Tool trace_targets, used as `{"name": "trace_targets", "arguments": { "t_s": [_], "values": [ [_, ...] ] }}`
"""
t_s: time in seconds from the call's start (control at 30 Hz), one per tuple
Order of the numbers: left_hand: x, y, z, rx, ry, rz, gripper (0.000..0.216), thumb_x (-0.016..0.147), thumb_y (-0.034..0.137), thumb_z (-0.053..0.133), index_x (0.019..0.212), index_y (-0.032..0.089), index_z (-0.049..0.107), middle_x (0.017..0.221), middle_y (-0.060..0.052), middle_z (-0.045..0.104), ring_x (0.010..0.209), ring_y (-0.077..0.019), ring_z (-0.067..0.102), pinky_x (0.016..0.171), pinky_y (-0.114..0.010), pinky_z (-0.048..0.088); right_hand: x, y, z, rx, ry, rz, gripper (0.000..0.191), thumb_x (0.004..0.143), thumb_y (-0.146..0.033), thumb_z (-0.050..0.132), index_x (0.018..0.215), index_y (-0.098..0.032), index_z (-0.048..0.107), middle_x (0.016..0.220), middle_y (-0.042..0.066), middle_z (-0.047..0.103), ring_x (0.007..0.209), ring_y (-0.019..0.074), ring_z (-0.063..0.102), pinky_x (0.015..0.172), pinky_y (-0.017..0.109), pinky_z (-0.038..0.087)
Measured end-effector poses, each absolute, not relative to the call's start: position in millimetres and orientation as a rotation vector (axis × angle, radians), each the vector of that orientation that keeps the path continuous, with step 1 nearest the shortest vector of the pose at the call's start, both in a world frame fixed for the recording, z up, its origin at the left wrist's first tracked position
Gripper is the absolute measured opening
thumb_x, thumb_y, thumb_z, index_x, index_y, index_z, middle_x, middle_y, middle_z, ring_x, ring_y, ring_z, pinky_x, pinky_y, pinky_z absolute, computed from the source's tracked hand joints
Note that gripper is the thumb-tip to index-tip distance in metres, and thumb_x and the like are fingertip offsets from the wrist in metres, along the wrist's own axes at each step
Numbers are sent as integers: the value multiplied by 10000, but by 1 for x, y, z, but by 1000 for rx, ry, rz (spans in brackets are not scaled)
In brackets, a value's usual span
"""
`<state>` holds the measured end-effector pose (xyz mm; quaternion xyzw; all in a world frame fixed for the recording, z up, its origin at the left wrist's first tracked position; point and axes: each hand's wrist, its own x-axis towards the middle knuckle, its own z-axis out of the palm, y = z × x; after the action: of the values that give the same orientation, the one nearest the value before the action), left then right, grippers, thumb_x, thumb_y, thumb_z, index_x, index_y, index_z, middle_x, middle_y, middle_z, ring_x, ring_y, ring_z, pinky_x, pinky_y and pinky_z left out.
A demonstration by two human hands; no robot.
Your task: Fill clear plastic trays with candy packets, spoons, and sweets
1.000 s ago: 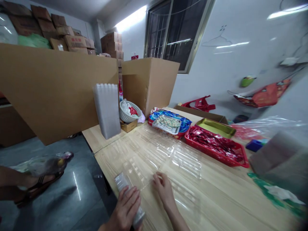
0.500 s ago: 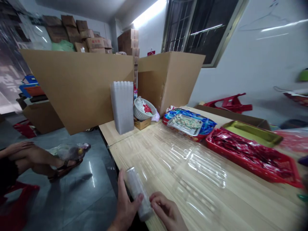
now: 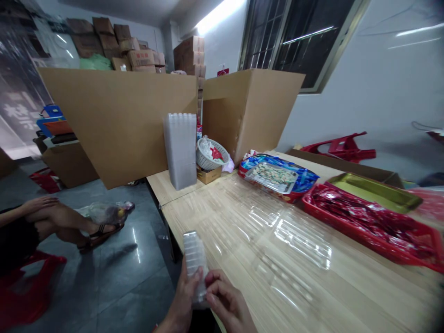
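Observation:
My left hand [image 3: 183, 291] is wrapped round a small stack of clear plastic trays [image 3: 194, 254], held tilted over the near left edge of the table. At the lower right side of that stack, the curled fingers of my right hand [image 3: 227, 298] pinch its edge; the exact contact is partly hidden. Several clear plastic trays [image 3: 303, 236] lie flat on the wooden table [image 3: 239, 277] to the right of my hands. Farther back, a tall stack of similar clear plastic trays [image 3: 181, 152] stands upright.
A red basket of red wrappers [image 3: 374, 226], a gold tray [image 3: 378, 192] and a metal tray of small pale pieces [image 3: 272, 177] over blue packets line the right. Behind stand a grey basket [image 3: 210, 159] and large cardboard sheets [image 3: 132, 125]. A seated person's legs [image 3: 69, 222] show at left.
The stack in my left hand has tipped so its ridged face shows more, and it has moved slightly left. My right hand has followed it left. The whole view has shifted a little.

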<state>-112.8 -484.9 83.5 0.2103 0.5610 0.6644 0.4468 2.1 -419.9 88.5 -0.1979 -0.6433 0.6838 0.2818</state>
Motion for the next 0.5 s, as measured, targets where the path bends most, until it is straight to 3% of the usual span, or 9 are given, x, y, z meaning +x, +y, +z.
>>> {"name": "trace_targets", "arguments": {
  "t_s": [0.17,0.33,0.5],
  "values": [
    [-121,-492,113,437,1207,1681,513,604,389,746,1045,175,596,822,-26,625,748,-180,581,671,-304,468,-1,-424,96,-437,-1793,1836,359,824,-530,544,724,-201,646,985,89,562,950,232,543,840,340,433],
    [-127,-495,115,434,1179,1627,568,525,406,781,1001,153,603,771,-50,649,681,-197,597,607,-315,479,5,-426,99,-383,-1910,1698,375,845,-542,506,750,-211,654,983,84,572,938,216,550,851,342,425],
    [-128,-498,100,432,1237,1491,514,530,470,771,930,175,640,794,-69,690,716,-260,648,650,-402,536,12,-434,92,-396,-1897,1568,461,818,-619,489,717,-197,645,976,76,576,880,190,562,825,324,428]
  ]
}}
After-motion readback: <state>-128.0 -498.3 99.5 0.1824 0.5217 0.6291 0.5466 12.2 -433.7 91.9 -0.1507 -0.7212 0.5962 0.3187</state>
